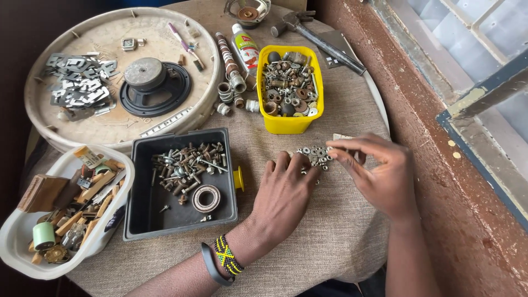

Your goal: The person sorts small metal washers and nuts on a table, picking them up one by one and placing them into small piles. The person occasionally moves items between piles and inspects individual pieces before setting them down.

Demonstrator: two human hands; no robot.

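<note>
Beaded bracelet point(227, 256) and dark wristband point(212, 267) on the left wrist, lowest in view. Left hand point(283, 195) lies palm down on the burlap-covered table point(324, 242), fingers curled and close together, tips touching the near edge of a small heap of washers and nuts point(315, 154). Right hand point(379, 173) comes in from the right over the same heap; thumb and forefinger pressed together at the tips, apparently pinching one small piece, though it is too tiny to tell for sure; other fingers loosely extended. Heap sits on the cloth just in front of a yellow tub point(290, 91) filled with mixed screws, nuts and bushings. Left of the hands, a dark grey square tray point(181, 184) holds bolts and screws plus a ring-shaped bearing point(206, 198); a yellow knob point(238, 179) is just beside its right wall. Far left, a white tub point(66, 212) of wooden and metal odds. Behind, a round pale tray point(118, 77) with a black speaker point(154, 85) and a pile of flat metal plates point(80, 82). Hammer point(319, 38) and glue tube point(246, 49) near the table's far edge.
</note>
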